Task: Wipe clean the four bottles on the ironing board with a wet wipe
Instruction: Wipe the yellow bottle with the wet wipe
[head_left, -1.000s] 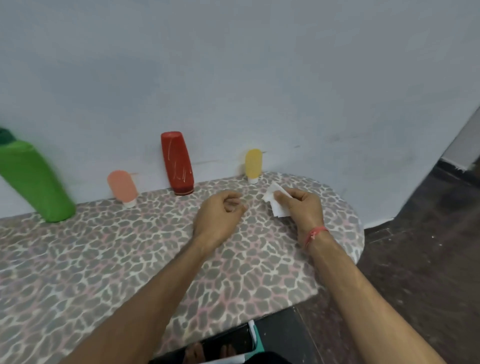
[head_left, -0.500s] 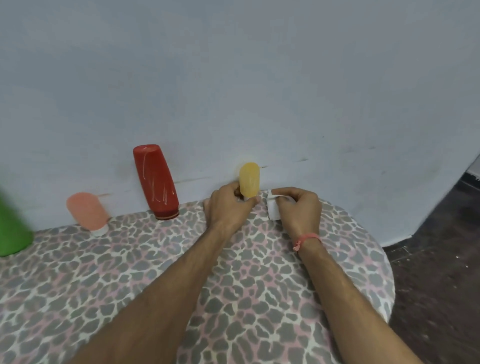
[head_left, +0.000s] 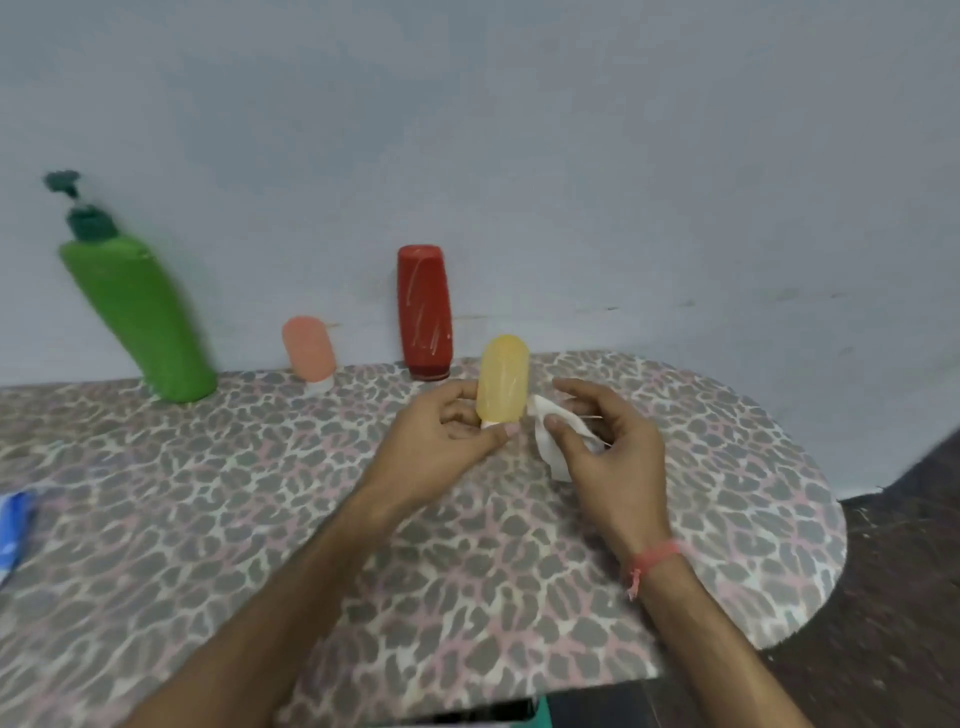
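My left hand grips the small yellow bottle by its white cap end and holds it upright above the ironing board. Just right of it, my right hand pinches a crumpled white wet wipe, which sits close beside the bottle's lower part. Against the wall stand a tall green pump bottle, a small pink bottle on its cap, and a red bottle on its cap.
The board has a leopard-print cover and a rounded end at the right, with dark floor beyond. A blue and white packet lies at the board's left edge. A pale wall backs the board.
My left hand took the yellow bottle from its spot at the wall and lifted it toward me. My right hand followed with the wipe. The camera view shifted, showing the green bottle fully.
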